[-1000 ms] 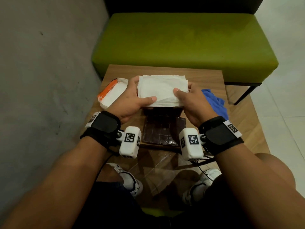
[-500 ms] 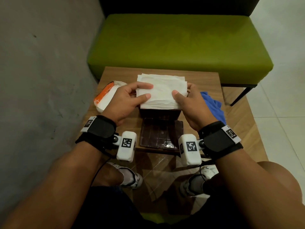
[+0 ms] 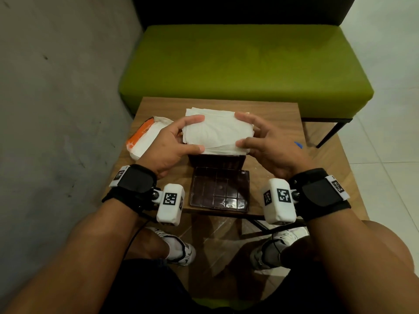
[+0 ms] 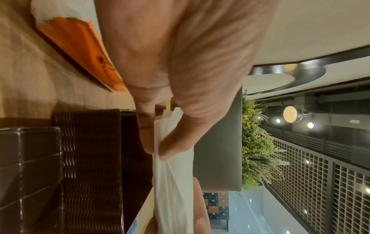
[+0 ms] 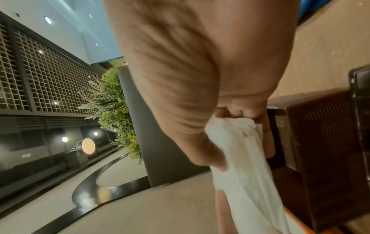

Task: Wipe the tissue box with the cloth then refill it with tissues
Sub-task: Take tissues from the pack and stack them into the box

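Note:
A white stack of tissues hangs just above the open dark brown woven tissue box in the middle of the wooden table. My left hand pinches the stack's left edge between thumb and fingers, and my right hand pinches its right edge. The left wrist view shows the tissues beside the box's woven wall. In the right wrist view the tissues hang next to the box. The box's dark lid lies flat in front of it. Only a blue corner of the cloth shows behind my right hand.
An orange and white tissue pack lies at the table's left, close to my left hand. A green bench stands behind the table and a grey wall runs along the left. My shoes show below the table's near edge.
Both hands have lifted the tissue stack a little and shifted their grip outward to its side edges. The view has tilted slightly.

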The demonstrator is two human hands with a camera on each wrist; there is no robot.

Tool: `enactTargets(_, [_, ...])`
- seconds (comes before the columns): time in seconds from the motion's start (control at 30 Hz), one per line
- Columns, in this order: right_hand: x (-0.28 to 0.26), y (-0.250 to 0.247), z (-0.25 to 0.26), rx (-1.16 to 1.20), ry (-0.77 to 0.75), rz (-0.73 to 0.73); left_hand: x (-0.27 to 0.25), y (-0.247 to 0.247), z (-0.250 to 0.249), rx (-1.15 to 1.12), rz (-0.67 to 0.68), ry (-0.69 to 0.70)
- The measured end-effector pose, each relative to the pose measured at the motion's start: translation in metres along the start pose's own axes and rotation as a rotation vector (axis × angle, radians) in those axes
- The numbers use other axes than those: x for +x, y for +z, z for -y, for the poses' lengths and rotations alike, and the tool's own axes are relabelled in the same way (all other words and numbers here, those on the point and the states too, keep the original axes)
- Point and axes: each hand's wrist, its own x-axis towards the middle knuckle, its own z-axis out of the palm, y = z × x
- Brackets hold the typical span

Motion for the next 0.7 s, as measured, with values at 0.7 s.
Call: enactTargets(0.7, [0.026, 0.003, 0.004, -0.525, 0.088, -0.146, 0.033, -0.012, 0.014, 0.175, -0.074, -0.150])
